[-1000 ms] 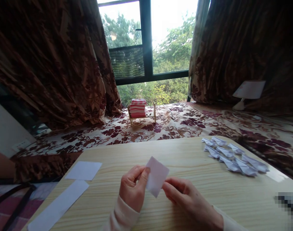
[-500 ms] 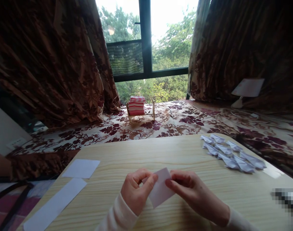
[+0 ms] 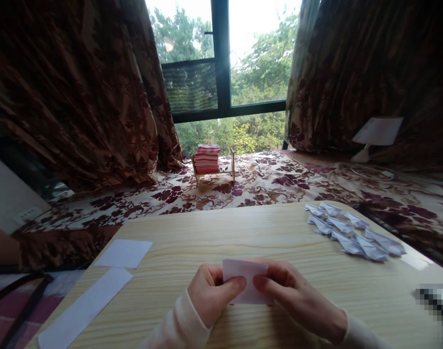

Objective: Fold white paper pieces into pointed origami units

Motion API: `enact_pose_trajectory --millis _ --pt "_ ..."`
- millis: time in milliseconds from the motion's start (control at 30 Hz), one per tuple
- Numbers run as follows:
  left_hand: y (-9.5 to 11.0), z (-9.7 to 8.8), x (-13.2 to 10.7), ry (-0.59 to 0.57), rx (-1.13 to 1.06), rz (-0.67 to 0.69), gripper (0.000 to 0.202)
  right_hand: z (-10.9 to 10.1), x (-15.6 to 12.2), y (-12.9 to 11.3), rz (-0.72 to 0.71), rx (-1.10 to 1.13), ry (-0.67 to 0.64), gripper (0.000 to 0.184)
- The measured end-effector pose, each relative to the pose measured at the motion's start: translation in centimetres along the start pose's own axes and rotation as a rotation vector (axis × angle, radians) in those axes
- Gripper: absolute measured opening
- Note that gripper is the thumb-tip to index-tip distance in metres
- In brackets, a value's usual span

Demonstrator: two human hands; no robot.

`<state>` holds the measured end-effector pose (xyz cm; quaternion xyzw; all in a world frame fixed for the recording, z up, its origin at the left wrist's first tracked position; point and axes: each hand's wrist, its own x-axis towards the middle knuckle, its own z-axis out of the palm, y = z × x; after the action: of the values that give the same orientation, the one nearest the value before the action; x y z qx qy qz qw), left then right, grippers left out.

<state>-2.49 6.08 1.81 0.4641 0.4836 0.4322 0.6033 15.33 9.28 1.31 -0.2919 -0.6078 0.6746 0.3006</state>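
A small white paper rectangle is held low over the wooden table, near its front edge. My left hand pinches its left side with the thumb on top. The paper's right side is gripped by my right hand, thumb pressed on the near face. Both hands are closed on the paper and their thumbs nearly meet at its middle.
Several folded white paper pieces lie in a row at the table's right. A white paper square and a long white strip lie at the left. Beyond the table is a floral bedspread with a small wooden rack holding striped cloth.
The paper has come down from a raised, tilted position to lie level just above the table. Both hands have closed in on it, thumbs now together.
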Motion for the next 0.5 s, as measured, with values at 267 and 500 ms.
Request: enact_pose_trajectory --millis 267,500 --pt "-0.39 0.11 0.24 -0.100 -0.240 -0.151 0.040 -0.24 -0.63 -0.70 -0.050 -0.106 0.065 0.028" --pt "-0.33 0.49 0.43 -0.168 -0.347 -0.253 0.037 -0.44 -0.71 -0.63 -0.155 -0.170 0.067 0.030"
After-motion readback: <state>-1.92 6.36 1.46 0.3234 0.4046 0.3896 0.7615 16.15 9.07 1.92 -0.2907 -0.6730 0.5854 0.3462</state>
